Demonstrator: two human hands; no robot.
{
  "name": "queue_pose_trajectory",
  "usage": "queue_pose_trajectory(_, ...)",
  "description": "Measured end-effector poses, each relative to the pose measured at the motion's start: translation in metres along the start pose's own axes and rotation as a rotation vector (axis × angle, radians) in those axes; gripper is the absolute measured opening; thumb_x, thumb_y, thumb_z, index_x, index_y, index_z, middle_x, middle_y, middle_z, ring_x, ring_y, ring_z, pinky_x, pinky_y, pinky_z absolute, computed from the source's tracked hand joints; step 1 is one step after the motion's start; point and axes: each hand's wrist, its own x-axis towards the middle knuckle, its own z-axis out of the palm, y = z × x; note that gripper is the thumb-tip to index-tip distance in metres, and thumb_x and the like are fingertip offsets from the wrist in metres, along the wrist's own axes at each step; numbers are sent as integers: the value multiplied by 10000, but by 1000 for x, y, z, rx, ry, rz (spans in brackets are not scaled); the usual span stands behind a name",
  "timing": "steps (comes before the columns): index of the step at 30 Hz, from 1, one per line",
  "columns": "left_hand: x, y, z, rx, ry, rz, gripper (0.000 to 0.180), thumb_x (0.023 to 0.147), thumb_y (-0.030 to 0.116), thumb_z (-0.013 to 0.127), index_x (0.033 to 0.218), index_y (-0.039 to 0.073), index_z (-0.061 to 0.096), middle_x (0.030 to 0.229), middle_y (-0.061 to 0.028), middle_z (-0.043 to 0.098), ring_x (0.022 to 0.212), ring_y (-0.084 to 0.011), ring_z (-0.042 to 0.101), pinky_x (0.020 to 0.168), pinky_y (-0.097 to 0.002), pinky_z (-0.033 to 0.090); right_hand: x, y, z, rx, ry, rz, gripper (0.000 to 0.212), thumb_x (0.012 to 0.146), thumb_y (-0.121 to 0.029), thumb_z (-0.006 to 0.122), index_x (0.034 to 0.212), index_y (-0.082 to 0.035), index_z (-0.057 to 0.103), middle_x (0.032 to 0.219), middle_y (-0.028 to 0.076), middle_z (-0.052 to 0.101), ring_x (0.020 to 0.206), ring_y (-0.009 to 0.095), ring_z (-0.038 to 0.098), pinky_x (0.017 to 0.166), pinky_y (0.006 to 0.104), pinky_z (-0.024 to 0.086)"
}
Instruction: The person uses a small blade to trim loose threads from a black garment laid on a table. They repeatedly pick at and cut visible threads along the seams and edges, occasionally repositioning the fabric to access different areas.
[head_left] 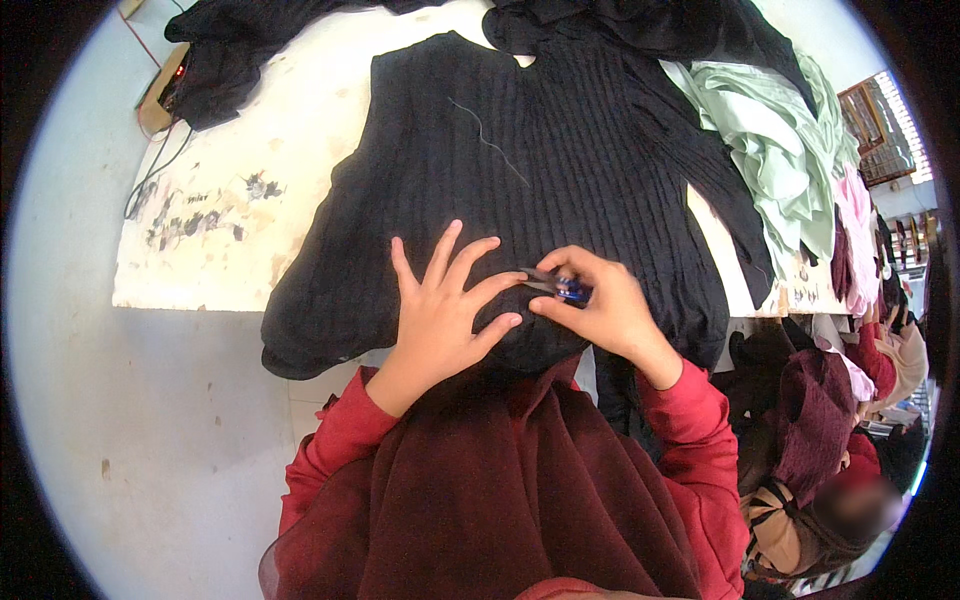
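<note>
A black garment (560,170) with ribbed, crinkled cloth lies spread over the table in front of me, its lower part hanging past the near edge. My left hand (440,305) rests on the cloth with its fingers spread. In my right hand (605,300) is a small pair of thread snips (572,291) with blue handles, gripped between thumb and fingers. The dark blades point left and meet the tip of my left index finger. A pale loose thread (488,138) lies across the upper part of the garment.
The pale, stained tabletop (300,150) shows at left. More black cloth (220,80) lies along the far side. Light green fabric (765,150) and pink fabric (853,235) are heaped at right. A cable (160,175) hangs at the left edge. Other people (820,470) sit on the right.
</note>
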Motion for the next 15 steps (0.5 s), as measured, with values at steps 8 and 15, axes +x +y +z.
queue_pose_trajectory(8, 1, 1, 0, -1, -8, -1, 413, 859, 533, 630, 1204, 314, 690, 1447, -20, 472, 1456, -331, 270, 1080, -747, 5, -6, -6, -8, -284, 4, -214, 225, 801, -313, 744, 932, -131, 718, 745, 74, 699, 675, 276, 696, 595, 383, 529)
queue_pose_trajectory(15, 0, 0, 0, 5, -4, -4, 410, 850, 524, 645, 1197, 311, 694, 1445, -20, 474, 1452, -331, 279, 1080, -746, 10, -3, -11, -7, -358, -1, -226, 212, 793, -276, 765, 912, -103, 737, 780, 80, 719, 674, 254, 708, 582, 339, 529)
